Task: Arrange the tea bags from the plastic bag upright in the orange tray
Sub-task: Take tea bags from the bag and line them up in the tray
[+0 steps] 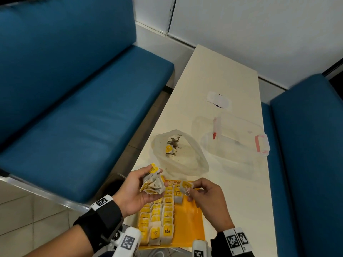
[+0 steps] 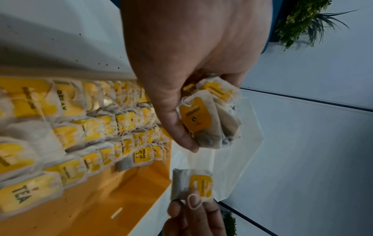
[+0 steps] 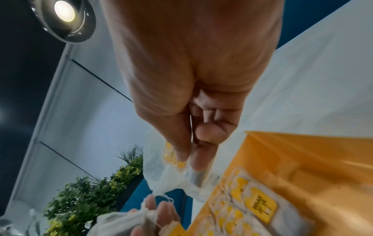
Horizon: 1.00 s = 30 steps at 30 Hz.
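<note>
Head view: orange tray (image 1: 189,219) on the surface (image 1: 232,80), rows of paper tea bags (image 1: 157,216) upright along its left side. Crinkled plastic bag (image 1: 181,154) beyond holds a few more. Left hand (image 1: 138,190) clutches a crumpled bunch (image 1: 153,183); right hand (image 1: 206,193) pinches a single tea bag (image 1: 185,187).

Left wrist view: bunch (image 2: 210,116) gripped by curled fingers.

Right wrist view: blurred, thumb and fingertip pinch closed; bag mostly hidden.

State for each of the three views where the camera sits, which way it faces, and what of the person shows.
Head: worn on the head, facing down at the table; both forearms, left hand gripping a bunch of tea bags, right hand pinching a single tea bag.
Left wrist: along the left palm toward the orange tray.
Right wrist: along the right palm, tilted up toward a ceiling lamp.
All share the tray and its rows.
</note>
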### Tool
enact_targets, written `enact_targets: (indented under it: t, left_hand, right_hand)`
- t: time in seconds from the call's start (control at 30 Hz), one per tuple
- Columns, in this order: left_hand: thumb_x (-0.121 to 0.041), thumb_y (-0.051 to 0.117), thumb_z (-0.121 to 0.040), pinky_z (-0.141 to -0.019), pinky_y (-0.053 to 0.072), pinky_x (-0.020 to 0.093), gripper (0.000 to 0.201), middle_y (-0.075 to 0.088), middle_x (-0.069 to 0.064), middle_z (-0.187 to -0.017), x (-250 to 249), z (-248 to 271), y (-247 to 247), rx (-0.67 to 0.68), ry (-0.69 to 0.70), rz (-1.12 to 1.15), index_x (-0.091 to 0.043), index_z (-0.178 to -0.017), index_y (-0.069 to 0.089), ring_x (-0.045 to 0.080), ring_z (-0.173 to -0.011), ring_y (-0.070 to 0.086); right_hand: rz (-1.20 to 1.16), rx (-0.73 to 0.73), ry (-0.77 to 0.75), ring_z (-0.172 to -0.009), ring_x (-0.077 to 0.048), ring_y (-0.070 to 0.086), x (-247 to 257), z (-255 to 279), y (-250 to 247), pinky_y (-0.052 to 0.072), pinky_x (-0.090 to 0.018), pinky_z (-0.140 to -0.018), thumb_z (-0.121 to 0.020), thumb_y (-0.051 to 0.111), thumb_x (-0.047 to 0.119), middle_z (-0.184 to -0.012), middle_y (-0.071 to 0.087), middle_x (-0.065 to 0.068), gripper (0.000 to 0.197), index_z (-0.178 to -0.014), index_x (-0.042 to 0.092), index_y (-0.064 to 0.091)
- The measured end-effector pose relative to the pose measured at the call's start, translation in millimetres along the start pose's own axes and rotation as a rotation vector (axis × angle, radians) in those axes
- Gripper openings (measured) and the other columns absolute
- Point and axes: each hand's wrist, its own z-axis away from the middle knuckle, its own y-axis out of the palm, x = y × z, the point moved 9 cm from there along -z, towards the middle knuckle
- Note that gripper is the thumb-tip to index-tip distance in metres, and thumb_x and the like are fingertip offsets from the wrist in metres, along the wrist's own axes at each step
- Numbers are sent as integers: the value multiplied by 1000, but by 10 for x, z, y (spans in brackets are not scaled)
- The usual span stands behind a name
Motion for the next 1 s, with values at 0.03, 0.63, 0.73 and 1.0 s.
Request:
enact_targets:
  t: [0.03,0.63,0.73,1.0]
  left_hand:
    - [-35,65,-85,-71,63,45,45,68,26,-110,-7,4,-4,4,1,2,-5,-118,71,36,-89,74]
    - [-36,65,-84,-79,61,47,49,68,26,-109,-17,25,-56,-19,12,-32,-4,-120,70,36,-93,71]
    - [-36,63,-89,-78,61,46,44,69,24,-105,-16,23,-54,-28,12,-37,-4,-118,71,35,-92,71]
    - [-36,59,-95,-78,61,46,42,70,23,-104,-24,24,-72,-46,19,-58,-4,-119,70,35,-91,72]
  right_hand:
    - [-2,9,26,-57,-18,65,-57,3,14,44,-28,-50,-86,72,3,-65,71,-10,5,-85,5,67]
    - [180,139,209,-58,-13,63,-456,-18,259,47,-23,-51,-82,67,-3,-68,68,-4,16,-76,12,63]
    - [371,159,242,-70,-15,65,-562,-76,345,52,-25,-58,-85,60,6,-79,70,-3,13,-79,18,60]
    - [593,126,297,-107,-29,63,-608,-195,494,40,-23,-73,-90,50,3,-114,67,-13,11,-89,13,55]
